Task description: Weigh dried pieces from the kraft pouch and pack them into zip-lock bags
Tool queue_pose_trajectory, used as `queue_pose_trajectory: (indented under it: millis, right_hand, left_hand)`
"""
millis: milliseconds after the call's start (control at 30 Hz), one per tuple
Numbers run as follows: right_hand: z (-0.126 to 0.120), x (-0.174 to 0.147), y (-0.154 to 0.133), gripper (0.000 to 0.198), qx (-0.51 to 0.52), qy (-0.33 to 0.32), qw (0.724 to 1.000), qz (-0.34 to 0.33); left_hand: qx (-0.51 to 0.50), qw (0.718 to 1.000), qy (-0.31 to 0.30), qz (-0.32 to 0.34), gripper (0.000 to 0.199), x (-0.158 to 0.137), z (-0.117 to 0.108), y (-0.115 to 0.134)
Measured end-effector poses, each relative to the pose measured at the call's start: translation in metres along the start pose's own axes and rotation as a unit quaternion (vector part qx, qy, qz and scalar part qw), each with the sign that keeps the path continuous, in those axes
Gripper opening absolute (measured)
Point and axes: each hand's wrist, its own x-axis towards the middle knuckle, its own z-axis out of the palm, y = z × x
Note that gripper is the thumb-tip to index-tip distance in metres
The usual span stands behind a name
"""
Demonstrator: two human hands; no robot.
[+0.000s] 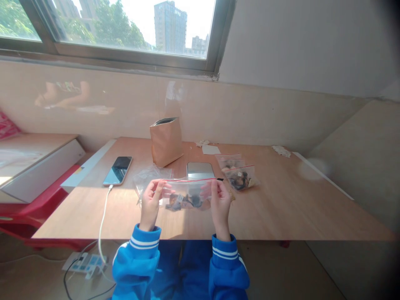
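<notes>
Blue sleeves (136, 260) come up from the bottom of the frame, and between them, lower centre, is the bag (189, 203), held up just over the near side of the desk (281, 212). Left hand (152, 199) pinching one top corner, right hand (220, 199) pinching the other: thumbs in front, fingers showing through the plastic behind. That two-cornered grip looks meant to pull the red-lined top straight and level, letting the dark and pale pieces hang at the bottom.

Over to centre right, two filled bags (241, 178) lie overlapping, off to one side, perhaps to leave elbow room. Clear plastic (150, 173) sits by the left hand, within easy reach. Straight behind the bag, a silver slab (200, 170), partly hidden; farther back stands the brown pouch (166, 143), mouth open, seemingly stiff enough to hold itself up. Phone (118, 171) at centre left, flat and plugged into a white cable (103, 221), likely for charging.

And the writing? Small pale labels show inside the bag and the front filled one, too tiny to read. No brand legible anywhere; the pouch's visible sides look plain.
</notes>
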Motion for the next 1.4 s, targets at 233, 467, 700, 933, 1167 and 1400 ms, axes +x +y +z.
queue_pose_trajectory:
  millis: [233, 467, 700, 933, 1167, 1400]
  right_hand:
    - [0.002, 0.004, 0.007, 0.039, 0.038, -0.069, 0.997, 0.003]
    - [-0.005, 0.003, 0.01, 0.023, 0.057, -0.098, 0.993, 0.019]
    - [-0.006, 0.003, 0.015, 0.019, 0.012, -0.039, 0.999, -0.035]
    - [0.002, 0.003, 0.012, 0.022, 0.078, -0.04, 0.996, -0.02]
    - [0.005, 0.001, 0.02, 0.031, 0.13, -0.11, 0.985, 0.037]
    - [0.002, -0.005, 0.01, 0.028, 0.094, -0.144, 0.985, 0.002]
  left_hand:
    - [0.038, 0.999, -0.005, 0.021, 0.036, 0.002, -0.003, -0.005]
    - [0.062, 0.997, 0.023, 0.041, 0.041, 0.001, -0.002, 0.003]
    - [0.146, 0.987, 0.021, 0.066, 0.041, -0.004, 0.001, 0.005]
    - [0.119, 0.989, 0.054, 0.064, 0.04, -0.007, 0.008, 0.003]
    - [0.044, 0.999, 0.0, 0.023, 0.04, -0.004, 0.004, -0.006]
    - [0.039, 0.998, 0.014, 0.039, 0.032, -0.001, -0.002, -0.009]
